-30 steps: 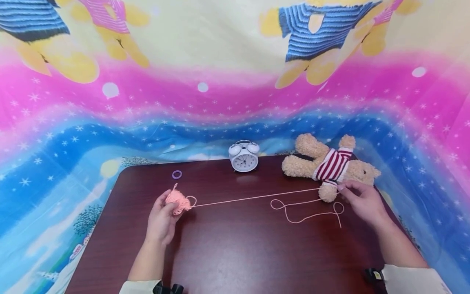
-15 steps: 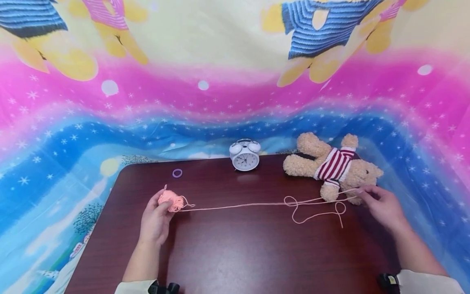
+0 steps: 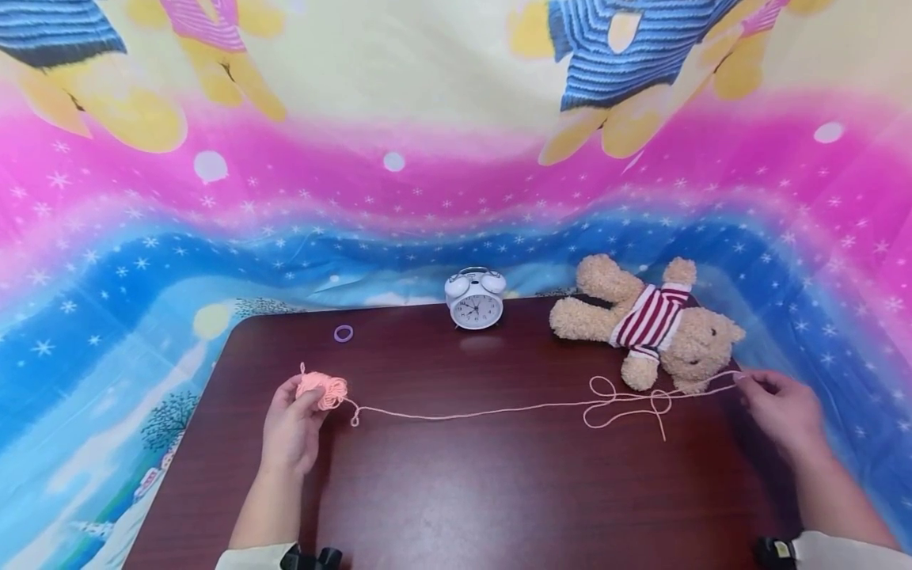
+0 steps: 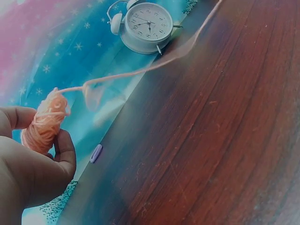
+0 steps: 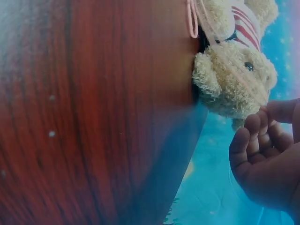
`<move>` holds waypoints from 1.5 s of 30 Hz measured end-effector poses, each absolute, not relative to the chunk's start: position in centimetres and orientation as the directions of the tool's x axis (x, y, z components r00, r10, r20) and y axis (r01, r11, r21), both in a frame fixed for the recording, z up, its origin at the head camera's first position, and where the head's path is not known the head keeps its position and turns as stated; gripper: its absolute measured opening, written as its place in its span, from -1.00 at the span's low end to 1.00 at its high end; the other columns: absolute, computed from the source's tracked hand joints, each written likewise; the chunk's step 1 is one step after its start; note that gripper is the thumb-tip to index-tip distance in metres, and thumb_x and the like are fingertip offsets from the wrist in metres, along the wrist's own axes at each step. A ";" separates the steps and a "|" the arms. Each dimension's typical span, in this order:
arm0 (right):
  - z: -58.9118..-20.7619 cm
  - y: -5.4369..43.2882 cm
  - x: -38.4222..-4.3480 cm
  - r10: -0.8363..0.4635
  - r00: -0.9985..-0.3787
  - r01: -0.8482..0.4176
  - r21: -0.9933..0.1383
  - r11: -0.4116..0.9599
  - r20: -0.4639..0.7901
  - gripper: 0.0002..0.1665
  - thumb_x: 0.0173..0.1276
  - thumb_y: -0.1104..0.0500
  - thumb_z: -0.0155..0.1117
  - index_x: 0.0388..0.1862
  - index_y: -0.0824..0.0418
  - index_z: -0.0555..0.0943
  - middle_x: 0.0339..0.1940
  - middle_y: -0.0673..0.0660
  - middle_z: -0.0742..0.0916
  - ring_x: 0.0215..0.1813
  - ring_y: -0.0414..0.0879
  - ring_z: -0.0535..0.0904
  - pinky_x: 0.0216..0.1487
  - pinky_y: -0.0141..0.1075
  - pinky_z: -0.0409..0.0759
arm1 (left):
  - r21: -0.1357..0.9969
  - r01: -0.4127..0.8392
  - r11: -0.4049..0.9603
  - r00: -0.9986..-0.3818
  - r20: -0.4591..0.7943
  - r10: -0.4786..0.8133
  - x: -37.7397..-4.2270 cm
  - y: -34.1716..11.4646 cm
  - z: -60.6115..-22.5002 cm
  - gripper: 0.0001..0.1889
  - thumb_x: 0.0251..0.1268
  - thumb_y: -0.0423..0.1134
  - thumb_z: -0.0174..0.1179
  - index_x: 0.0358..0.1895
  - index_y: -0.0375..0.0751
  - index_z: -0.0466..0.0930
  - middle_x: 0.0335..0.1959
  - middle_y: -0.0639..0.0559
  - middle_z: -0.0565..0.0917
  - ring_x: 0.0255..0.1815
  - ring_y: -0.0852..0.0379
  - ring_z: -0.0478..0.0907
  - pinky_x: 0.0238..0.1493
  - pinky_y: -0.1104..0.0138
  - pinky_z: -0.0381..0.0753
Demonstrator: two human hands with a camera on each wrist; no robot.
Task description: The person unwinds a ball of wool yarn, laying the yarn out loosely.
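Note:
My left hand (image 3: 290, 431) grips a small peach ball of yarn (image 3: 324, 391) between thumb and fingers, above the left part of the table. From the ball a strand (image 3: 463, 414) runs across to the right, sagging a little midway. My right hand (image 3: 787, 412) pinches this yarn between thumb and fingertips at the table's right side, beside the teddy bear's head. Loose loops of yarn (image 3: 606, 416) hang or lie just left of that hand, one short tail pointing toward me. In the right wrist view the pinching fingertips (image 5: 263, 110) overlap the bear's head.
A teddy bear (image 3: 648, 321) in a striped red-and-white top lies on its back at the far right of the brown table (image 3: 499, 491). A white twin-bell alarm clock (image 3: 475, 299) stands at the back edge, and a purple ring (image 3: 343, 333) lies back left. Printed cloth (image 3: 392, 261) surrounds the table.
Both hands have moved apart, the right one farther right past the bear's head, the left one slightly left. More yarn now spans between them, and the loops have slid right.

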State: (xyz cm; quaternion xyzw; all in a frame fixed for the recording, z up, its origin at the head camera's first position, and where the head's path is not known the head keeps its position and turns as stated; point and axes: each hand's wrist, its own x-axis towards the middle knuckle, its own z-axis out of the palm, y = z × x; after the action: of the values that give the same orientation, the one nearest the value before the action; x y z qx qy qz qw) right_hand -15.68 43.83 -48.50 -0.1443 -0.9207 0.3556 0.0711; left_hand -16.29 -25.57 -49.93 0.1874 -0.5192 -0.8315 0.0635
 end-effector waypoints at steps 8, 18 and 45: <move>-49.5 42.4 -16.2 0.118 -0.993 0.094 -0.538 0.838 0.010 -0.54 0.57 -0.03 0.19 0.04 0.37 0.71 -0.38 0.11 0.76 -0.21 0.00 0.58 -0.27 -0.22 0.47 | 0.875 -0.093 -0.474 -0.924 -0.254 -0.287 -16.3 -25.2 -50.0 -0.63 0.48 -0.50 0.16 0.13 -0.10 0.23 0.04 0.07 0.53 -0.18 0.26 0.62 0.03 0.37 0.64; -49.8 40.2 -16.8 -0.034 -0.998 0.001 -0.515 0.857 -0.060 -0.54 0.52 -0.03 0.31 0.12 0.31 0.72 0.04 0.38 0.75 0.04 0.29 0.67 -0.09 0.01 0.62 | 0.888 -0.100 -0.449 -0.933 -0.240 -0.268 -16.3 -24.4 -50.0 -0.59 0.44 -0.51 0.21 0.12 -0.11 0.24 0.00 0.09 0.57 -0.13 0.25 0.61 -0.01 0.38 0.66; -47.9 28.0 -18.5 -0.123 -0.990 -0.135 -0.695 0.706 0.068 -0.72 0.45 0.13 0.41 0.05 0.24 0.74 -0.29 0.01 0.80 -0.28 -0.11 0.67 -0.34 -0.31 0.60 | 0.922 -0.076 -0.380 -0.963 -0.167 -0.213 -15.9 -22.2 -50.0 -0.62 0.38 -0.44 0.33 0.19 -0.05 0.63 -0.04 0.07 0.62 -0.19 0.21 0.66 -0.06 0.32 0.73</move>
State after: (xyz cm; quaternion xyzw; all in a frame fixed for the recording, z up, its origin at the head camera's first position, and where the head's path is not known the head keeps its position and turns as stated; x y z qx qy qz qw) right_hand -18.48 27.95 -47.88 0.0698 -0.9235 0.3772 0.0085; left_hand -15.92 -22.15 -50.04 0.1302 -0.5554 -0.8203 0.0417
